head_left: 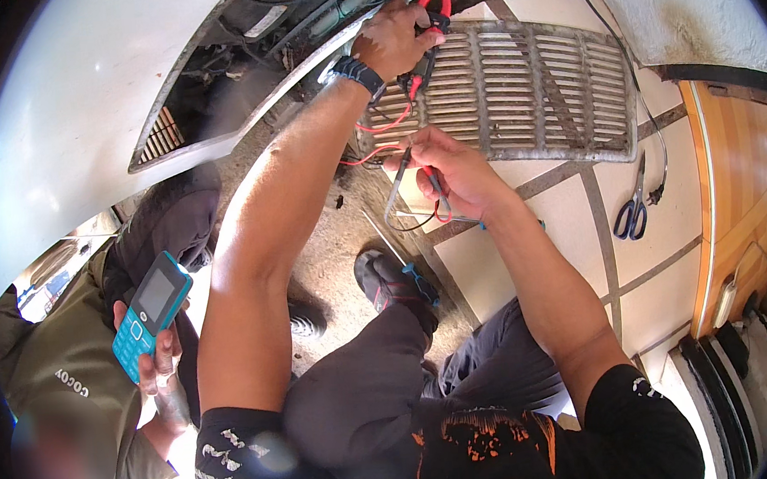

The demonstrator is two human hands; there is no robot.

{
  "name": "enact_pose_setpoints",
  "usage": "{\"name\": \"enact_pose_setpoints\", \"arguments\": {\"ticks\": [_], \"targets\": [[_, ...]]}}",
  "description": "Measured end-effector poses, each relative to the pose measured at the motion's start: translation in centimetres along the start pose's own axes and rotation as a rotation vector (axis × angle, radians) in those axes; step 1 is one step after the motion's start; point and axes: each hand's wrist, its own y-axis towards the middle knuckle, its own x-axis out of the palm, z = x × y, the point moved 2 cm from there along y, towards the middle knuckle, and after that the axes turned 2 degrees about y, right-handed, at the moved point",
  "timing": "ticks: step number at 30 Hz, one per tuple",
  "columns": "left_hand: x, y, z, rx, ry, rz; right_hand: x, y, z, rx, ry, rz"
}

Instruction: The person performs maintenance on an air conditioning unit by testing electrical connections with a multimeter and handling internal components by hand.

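My left hand (391, 43), with a dark watch on its wrist, is closed around a clamp meter (425, 67) with a black body and red jaw. It is at the lower rim of an opening in a white appliance, above a slatted vent grille (525, 93) lying on the floor. A red lead (381, 126) runs from the meter toward my right hand. Below the grille's near edge, my right hand (459, 170) pinches the meter's test probes (434, 184) between its fingers. Black and red leads loop beneath that hand.
Wires fill the appliance opening (233, 49). Blue-handled scissors (631, 215) and a black cord with plug (656, 192) lie on tiles at right, beside a wooden panel (745, 202). A blue-handled screwdriver (419, 282) is by my shoe. At left, another person holds a turquoise keypad phone (148, 314).
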Motion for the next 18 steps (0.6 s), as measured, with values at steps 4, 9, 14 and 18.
{"name": "enact_pose_setpoints", "arguments": {"ticks": [4,9,14,18], "targets": [[0.1,0.8,-0.1,-0.038,-0.021,-0.091,0.1,0.3,1.1,0.042,-0.095,-0.101],[0.1,0.9,-0.1,-0.093,-0.051,-0.156,0.2,0.8,2.2,0.080,-0.114,-0.080],[-0.1,0.6,0.6,-0.143,-0.080,-0.183,0.2,0.8,2.1,0.077,-0.128,-0.053],[-0.4,0.6,1.1,-0.122,-0.083,-0.252,0.5,0.4,1.3,0.068,-0.158,-0.066]]}}
